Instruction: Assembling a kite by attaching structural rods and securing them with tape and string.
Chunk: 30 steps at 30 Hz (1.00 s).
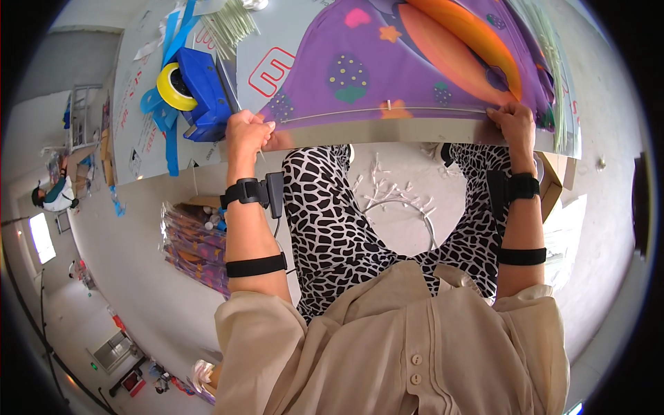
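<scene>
A purple printed sheet (pixel 318 90), with berries, stars and a large orange shape, lies on the table in front of me. A thin pale rod (pixel 429 108) runs along its near edge, with a small white piece (pixel 389 105) near the middle. My left hand (pixel 247 135) is closed on the rod's left end, at the sheet's near left corner. At the other end, my right hand (pixel 514 126) pinches the rod against the sheet, its fingertips pressed down. Both wrists rest by the table's front edge.
A blue tape dispenser (pixel 207 90) with yellow tape stands left of the sheet, beside blue strips (pixel 171 131). Bundles of pale rods lie at the back left (pixel 232 29) and far right (pixel 553 69). A shiny metal strip (pixel 387 130) borders the table. Another person (pixel 59 194) is far left.
</scene>
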Tool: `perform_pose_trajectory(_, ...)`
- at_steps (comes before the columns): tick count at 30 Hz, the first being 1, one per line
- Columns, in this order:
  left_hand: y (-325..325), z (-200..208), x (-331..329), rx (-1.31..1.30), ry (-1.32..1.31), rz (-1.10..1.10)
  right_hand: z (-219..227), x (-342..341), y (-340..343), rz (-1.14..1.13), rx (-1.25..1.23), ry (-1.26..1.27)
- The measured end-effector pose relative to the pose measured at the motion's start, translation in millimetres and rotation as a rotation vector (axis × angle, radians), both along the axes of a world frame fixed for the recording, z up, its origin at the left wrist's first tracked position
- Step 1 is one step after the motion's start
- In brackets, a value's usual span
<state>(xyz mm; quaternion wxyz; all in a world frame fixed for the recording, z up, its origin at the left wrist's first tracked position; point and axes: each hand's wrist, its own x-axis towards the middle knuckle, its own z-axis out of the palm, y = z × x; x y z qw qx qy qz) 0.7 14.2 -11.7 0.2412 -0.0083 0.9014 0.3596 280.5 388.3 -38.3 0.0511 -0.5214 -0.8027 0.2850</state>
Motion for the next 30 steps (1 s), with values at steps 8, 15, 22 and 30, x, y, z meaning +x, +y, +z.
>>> perform_pose_trajectory(8,-7,-1,0,0.0,0.045,0.039,11,-6,-14,-0.024,0.078,-0.111)
perform_pose_trajectory(15,-9,-11,6,-0.057,0.228,0.028,-3,-1,-14,0.031,0.261,-0.065)
perform_pose_trajectory(22,-24,-21,18,-0.107,0.547,-0.167,24,-66,-106,0.412,0.177,0.376)
perform_pose_trajectory(30,-23,-13,13,-0.022,0.37,-0.225,28,-199,-205,1.096,0.111,0.628)
